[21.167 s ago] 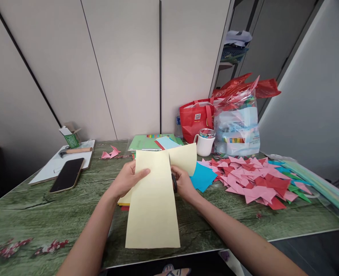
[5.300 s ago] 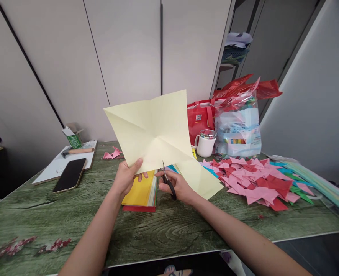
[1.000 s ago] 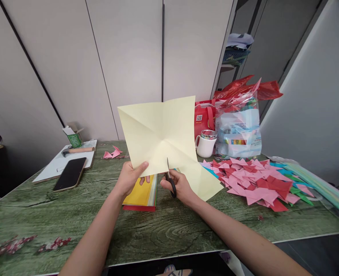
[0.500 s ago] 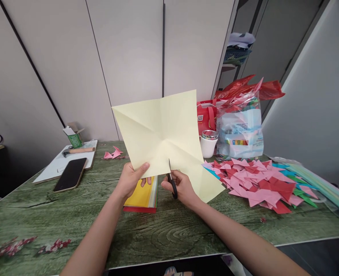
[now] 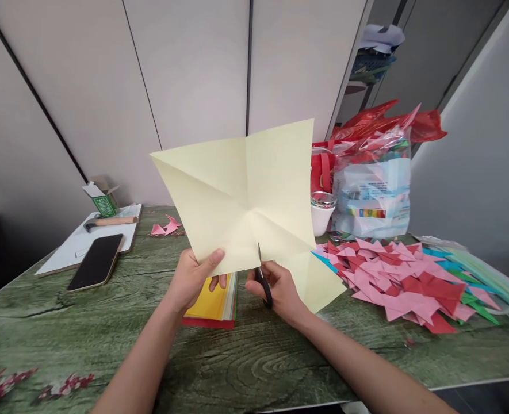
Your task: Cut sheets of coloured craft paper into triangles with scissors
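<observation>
A pale yellow creased paper sheet (image 5: 237, 195) stands upright in front of me. My left hand (image 5: 194, 276) pinches its lower left edge, thumb on the near face. My right hand (image 5: 278, 287) is closed round black-handled scissors (image 5: 263, 276), whose blade points up into the sheet's bottom edge along a crease. The part of the sheet right of the cut hangs down toward the table. Under my hands lies a stack of coloured paper (image 5: 213, 302), yellow on top and red at the bottom.
A heap of pink, red and green folded paper triangles (image 5: 405, 276) covers the table's right side. A white mug (image 5: 322, 214), red bag and plastic bag (image 5: 372, 172) stand behind. A phone (image 5: 95, 261), a hammer (image 5: 107, 221) and a small green box (image 5: 102, 201) sit at left.
The sheet has been lifted a little and tilted, and the scissors' blade sits slightly further up the crease. The view has shifted right and down. Both hands keep their grips.
</observation>
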Tool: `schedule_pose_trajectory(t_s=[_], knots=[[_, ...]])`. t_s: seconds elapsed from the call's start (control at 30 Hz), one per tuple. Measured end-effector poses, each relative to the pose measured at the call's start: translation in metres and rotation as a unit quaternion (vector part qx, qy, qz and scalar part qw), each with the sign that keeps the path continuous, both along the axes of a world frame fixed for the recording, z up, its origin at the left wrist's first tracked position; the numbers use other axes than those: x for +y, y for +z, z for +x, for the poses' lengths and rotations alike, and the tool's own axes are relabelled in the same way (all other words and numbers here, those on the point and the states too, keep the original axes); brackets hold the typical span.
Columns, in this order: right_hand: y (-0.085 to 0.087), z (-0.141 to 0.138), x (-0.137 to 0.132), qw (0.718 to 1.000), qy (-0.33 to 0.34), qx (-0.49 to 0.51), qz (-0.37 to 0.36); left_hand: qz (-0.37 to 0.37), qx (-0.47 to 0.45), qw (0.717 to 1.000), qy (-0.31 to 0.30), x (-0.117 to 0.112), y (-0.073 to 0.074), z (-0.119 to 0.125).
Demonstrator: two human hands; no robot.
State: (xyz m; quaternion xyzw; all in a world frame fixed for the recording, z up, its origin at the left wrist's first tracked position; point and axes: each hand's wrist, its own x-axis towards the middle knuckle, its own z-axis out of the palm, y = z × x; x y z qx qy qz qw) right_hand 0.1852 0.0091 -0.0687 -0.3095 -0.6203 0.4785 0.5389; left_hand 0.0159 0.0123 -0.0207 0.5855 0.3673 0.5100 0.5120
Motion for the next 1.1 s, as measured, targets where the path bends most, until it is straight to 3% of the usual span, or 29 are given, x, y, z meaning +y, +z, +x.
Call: schedule_pose_trajectory(t_s=[1.1], knots=[[-0.0014,0.0013,-0.0019,0.999,0.01,-0.002,-0.047,-0.012,-0.003,1.0,0.004,-0.0015,0.0004,-0.0026]])
